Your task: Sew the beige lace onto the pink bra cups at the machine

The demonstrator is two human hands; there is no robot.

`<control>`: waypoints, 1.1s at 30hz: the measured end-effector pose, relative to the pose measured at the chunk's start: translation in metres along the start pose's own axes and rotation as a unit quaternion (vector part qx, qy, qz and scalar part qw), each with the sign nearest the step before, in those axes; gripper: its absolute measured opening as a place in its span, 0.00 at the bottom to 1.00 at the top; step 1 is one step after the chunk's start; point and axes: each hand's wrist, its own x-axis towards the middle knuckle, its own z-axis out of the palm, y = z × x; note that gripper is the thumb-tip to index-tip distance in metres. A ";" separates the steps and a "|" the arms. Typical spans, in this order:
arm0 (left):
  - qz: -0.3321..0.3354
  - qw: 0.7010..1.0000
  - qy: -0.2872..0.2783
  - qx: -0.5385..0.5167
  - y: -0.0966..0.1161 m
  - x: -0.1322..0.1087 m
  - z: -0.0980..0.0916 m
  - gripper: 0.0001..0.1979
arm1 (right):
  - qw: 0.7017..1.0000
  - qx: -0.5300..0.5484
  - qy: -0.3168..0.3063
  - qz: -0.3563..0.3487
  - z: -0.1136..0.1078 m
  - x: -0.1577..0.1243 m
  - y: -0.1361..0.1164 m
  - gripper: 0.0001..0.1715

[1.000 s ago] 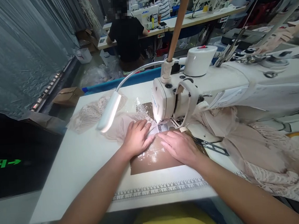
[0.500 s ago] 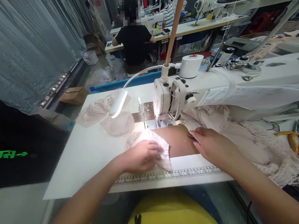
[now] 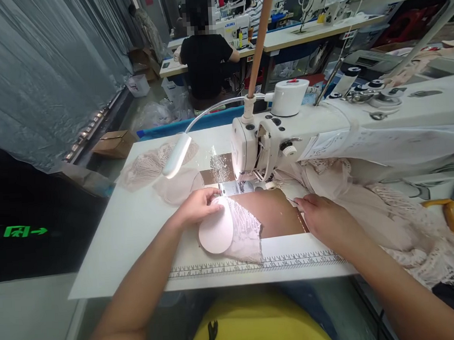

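Note:
My left hand (image 3: 196, 206) pinches the top edge of a pale pink cup piece with lace (image 3: 230, 233), which lies on the white sewing table (image 3: 131, 236) in front of the needle. My right hand (image 3: 323, 218) rests with curled fingers at the right edge of a brown sheet (image 3: 275, 213); it seems to hold small thread snips, but I cannot see them clearly. The white sewing machine (image 3: 324, 129) stands just behind both hands.
More lace cup pieces (image 3: 150, 166) lie at the back left under the gooseneck lamp (image 3: 175, 157). A heap of beige lace fabric (image 3: 389, 217) fills the right side, with yellow and red scissors (image 3: 452, 214) beyond. A ruler strip (image 3: 255, 265) runs along the front edge. Another person (image 3: 205, 54) sits at a far table.
My left hand drew the lace piece away from the needle toward me, then turned it over so its smooth pink side shows. My right hand moved right to the brown sheet's edge.

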 end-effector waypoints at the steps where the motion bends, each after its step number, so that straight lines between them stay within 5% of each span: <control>1: 0.002 0.999 -0.016 -0.035 -0.001 0.000 0.001 0.24 | 1.000 0.023 0.009 -0.003 -0.001 0.000 0.001 0.20; 5: 0.025 0.987 -0.051 -0.147 -0.001 -0.004 0.007 0.16 | 0.983 0.178 0.038 -0.023 -0.014 -0.001 -0.011 0.26; 14: 0.043 0.961 -0.105 -0.252 0.009 -0.014 0.015 0.17 | 0.891 0.447 -0.009 -0.083 -0.040 0.037 -0.067 0.26; 21: 0.056 0.963 -0.097 -0.245 0.004 -0.013 0.017 0.18 | 0.846 0.524 -0.028 -0.095 -0.044 0.051 -0.074 0.19; 27: 0.058 0.960 -0.104 -0.255 -0.001 -0.009 0.019 0.18 | 0.856 0.508 -0.050 -0.085 -0.045 0.054 -0.081 0.10; 33: 0.046 0.957 -0.119 -0.261 -0.001 -0.009 0.022 0.17 | 0.827 0.552 -0.033 -0.102 -0.044 0.057 -0.090 0.08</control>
